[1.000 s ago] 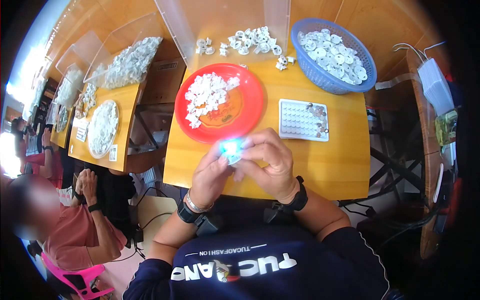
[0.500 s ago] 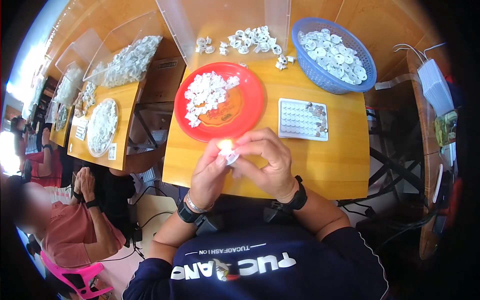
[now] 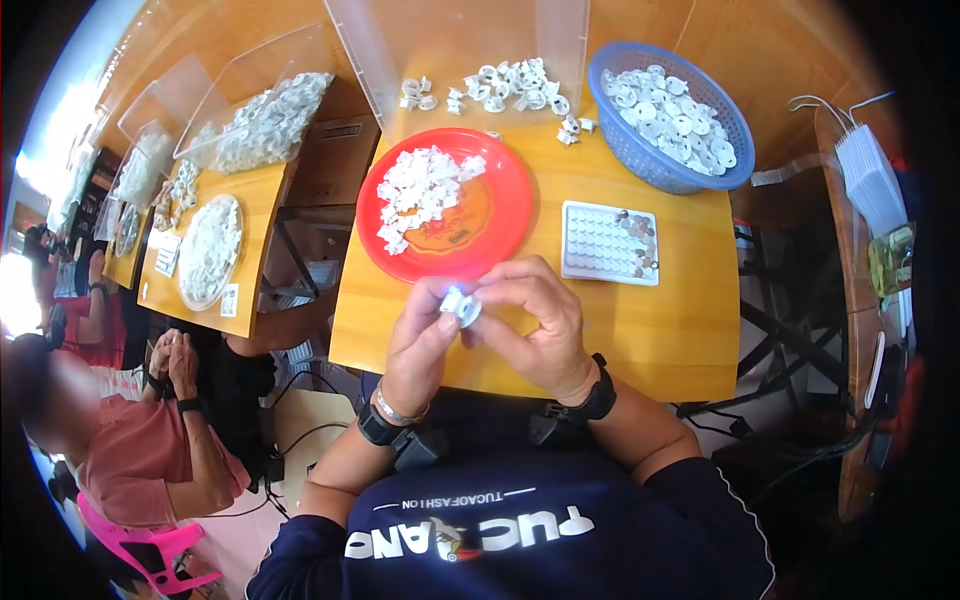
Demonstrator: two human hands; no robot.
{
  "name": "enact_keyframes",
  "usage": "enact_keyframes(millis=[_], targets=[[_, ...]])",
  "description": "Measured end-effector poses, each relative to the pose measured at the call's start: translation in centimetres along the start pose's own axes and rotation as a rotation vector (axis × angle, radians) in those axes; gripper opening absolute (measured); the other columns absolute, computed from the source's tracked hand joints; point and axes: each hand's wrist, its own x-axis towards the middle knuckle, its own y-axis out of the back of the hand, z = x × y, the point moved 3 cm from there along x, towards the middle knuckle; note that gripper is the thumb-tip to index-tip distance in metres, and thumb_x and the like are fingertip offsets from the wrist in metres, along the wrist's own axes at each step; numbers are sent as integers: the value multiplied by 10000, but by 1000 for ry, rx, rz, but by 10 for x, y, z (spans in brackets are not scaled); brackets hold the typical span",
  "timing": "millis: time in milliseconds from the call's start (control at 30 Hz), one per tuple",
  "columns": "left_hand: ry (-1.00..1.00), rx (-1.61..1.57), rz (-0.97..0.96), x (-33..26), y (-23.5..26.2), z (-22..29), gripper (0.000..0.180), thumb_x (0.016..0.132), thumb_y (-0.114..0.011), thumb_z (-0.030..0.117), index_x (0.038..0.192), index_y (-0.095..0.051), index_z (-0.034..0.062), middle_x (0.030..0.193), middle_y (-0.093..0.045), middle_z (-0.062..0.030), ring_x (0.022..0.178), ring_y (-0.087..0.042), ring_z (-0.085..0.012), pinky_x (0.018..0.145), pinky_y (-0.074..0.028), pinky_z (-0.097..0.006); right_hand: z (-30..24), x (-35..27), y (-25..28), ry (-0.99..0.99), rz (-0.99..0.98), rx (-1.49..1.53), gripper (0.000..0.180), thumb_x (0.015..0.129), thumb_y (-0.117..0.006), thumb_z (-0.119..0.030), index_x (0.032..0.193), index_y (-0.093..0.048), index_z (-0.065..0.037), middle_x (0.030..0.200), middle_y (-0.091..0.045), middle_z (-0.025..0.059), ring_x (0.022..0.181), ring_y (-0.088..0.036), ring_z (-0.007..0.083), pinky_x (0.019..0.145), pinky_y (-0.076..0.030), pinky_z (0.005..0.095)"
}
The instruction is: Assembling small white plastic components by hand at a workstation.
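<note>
Between my two hands, over the table's near part, is a small white plastic light piece (image 3: 464,309) with a round clear disc and a bluish-white glow. My left hand (image 3: 418,335) pinches it from the left with thumb and fingers. My right hand (image 3: 540,318) holds its right edge between thumb and fingertips. Just beyond my hands lies a red plate (image 3: 512,215) with a heap of small white plastic parts (image 3: 425,188). To its right sits a white tray (image 3: 590,277) with rows of small pockets. Round button cells (image 3: 640,240) fill some pockets on its right side.
A blue basket (image 3: 606,120) full of white disc pieces stands at the far right. Loose white pieces (image 3: 515,84) lie by a clear plastic bin (image 3: 455,30). On the left, another table (image 3: 262,225) carries similar parts, with a seated person (image 3: 165,445) beside it.
The glow of the light piece has turned from orange-yellow to bluish white. It has tilted slightly, showing more of its disc. Both hands keep their hold in nearly the same place.
</note>
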Motion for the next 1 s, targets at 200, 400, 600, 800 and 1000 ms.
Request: enact_keyframes(millis=[200, 400, 600, 800, 1000], targets=[[-4, 22, 17, 1, -2, 2, 294, 928, -525, 233, 1126, -485, 20, 968, -561, -53, 844, -534, -135, 744, -432, -275, -1, 1, 1, -4, -12, -12, 269, 699, -758, 10, 924, -631, -64, 894, -604, 85, 784, -613, 222, 664, -496, 311], [9, 20, 31, 0, 1, -2, 350, 886, -578, 283, 1114, -488, 33, 972, -574, -79, 857, -544, -148, 728, -423, -280, 0, 0, 1, -11, -16, -14, 265, 708, -752, 11, 934, -633, -62, 901, -606, 81, 785, -612, 224, 663, -497, 312], [47, -45, 3, 3, 5, -6, 294, 876, -594, 238, 1075, -508, 40, 939, -548, -36, 833, -512, -122, 743, -423, -268, -1, 1, 1, -14, -14, -44, 235, 707, -736, 12, 916, -649, -52, 867, -607, 81, 780, -606, 225, 657, -488, 316], [83, -27, 21, 4, 7, -7, 277, 873, -595, 240, 1055, -503, 53, 929, -543, -28, 824, -497, -113, 754, -409, -261, 0, 3, 1, -21, -51, -87, 231, 697, -717, 13, 909, -650, -49, 849, -603, 90, 763, -602, 231, 655, -482, 326], [68, 128, 9, 1, 7, -2, 220, 888, -581, 182, 1042, -500, 46, 910, -548, -16, 858, -500, -101, 779, -408, -257, 1, 2, 1, -73, -67, -26, 229, 687, -689, 26, 900, -637, -40, 842, -601, 104, 738, -609, 247, 648, -491, 322]])
